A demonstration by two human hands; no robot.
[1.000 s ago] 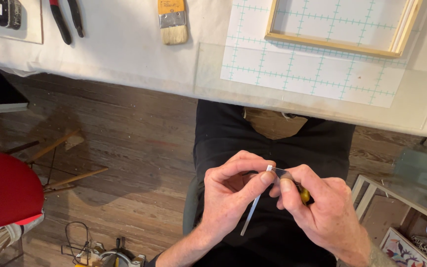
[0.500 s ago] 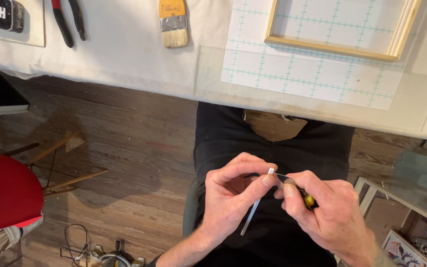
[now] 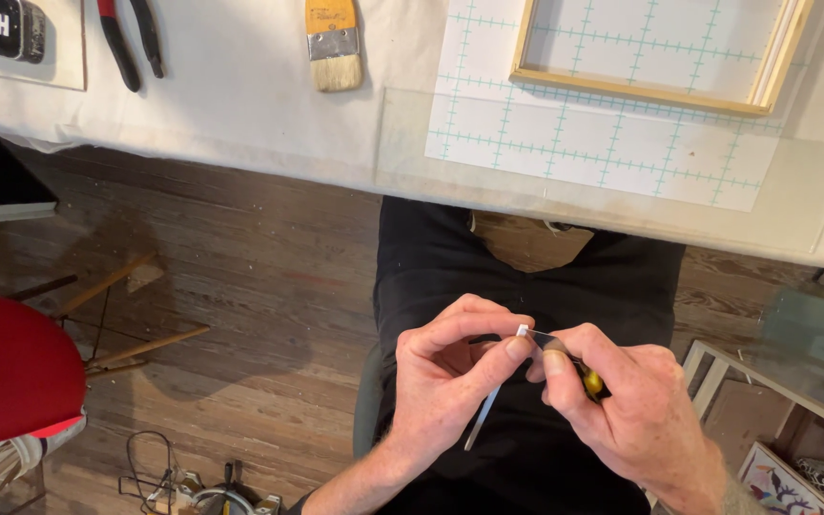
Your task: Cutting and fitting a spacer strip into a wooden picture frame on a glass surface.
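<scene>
Lower centre of frame, over lap: left hand pinches thin white strip near its top end. Right hand grips small yellow-handled tool, tip at strip end. Keep strip steady, pressure light, fingertips off tip.

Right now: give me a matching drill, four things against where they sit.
Things:
1. brush
2. pliers
3. wooden frame
4. white strip

Places:
A. pinched between both hands, over the lap
B. on the gridded mat, table's right part
C. on the white cloth, just left of the mat
D. on the white cloth, left of the brush

Pairs: 1-C, 2-D, 3-B, 4-A
</scene>
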